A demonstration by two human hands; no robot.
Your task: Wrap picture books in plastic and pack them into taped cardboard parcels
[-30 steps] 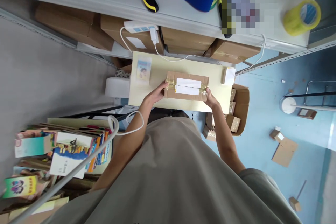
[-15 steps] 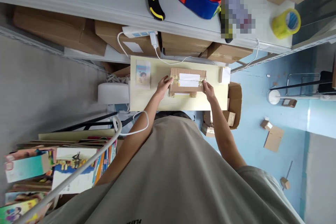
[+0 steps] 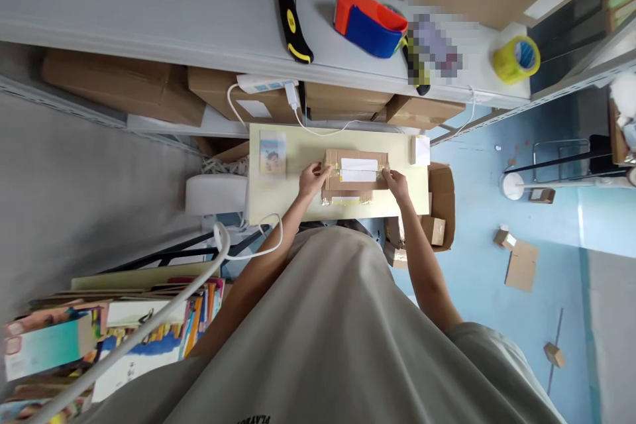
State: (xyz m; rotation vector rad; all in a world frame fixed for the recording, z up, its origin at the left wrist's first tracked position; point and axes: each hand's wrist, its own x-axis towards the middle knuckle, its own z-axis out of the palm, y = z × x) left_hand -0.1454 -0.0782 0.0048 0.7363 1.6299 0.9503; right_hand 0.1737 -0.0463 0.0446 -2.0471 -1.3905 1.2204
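Note:
A flat brown cardboard box (image 3: pixel 332 180) with white labels (image 3: pixel 358 164) and clear tape on its ends lies over the pale yellow table (image 3: pixel 298 212). My left hand (image 3: pixel 312 180) grips its left end, the fingers pressed together at the tape. At the opposite end, my right hand (image 3: pixel 396 183) pinches the taped edge between thumb and fingers. Part of a second taped cardboard piece (image 3: pixel 365 198) shows under the box's near side. A booklet with a picture cover (image 3: pixel 273 154) lies left of my left hand. To the right stands a small white box (image 3: pixel 420 150).
Beyond the table, a shelf holds a black-and-yellow utility knife (image 3: pixel 292 20), a red-and-blue tape dispenser (image 3: pixel 371 23) and a yellow tape roll (image 3: pixel 517 59). A white power strip (image 3: pixel 263 83) hangs below. Books (image 3: pixel 139 331) are stacked at left; an open carton (image 3: pixel 444 205) stands at right.
The whole view has shifted, so the shelf and table appear lower in the picture. Both hands keep their hold on the box's two ends.

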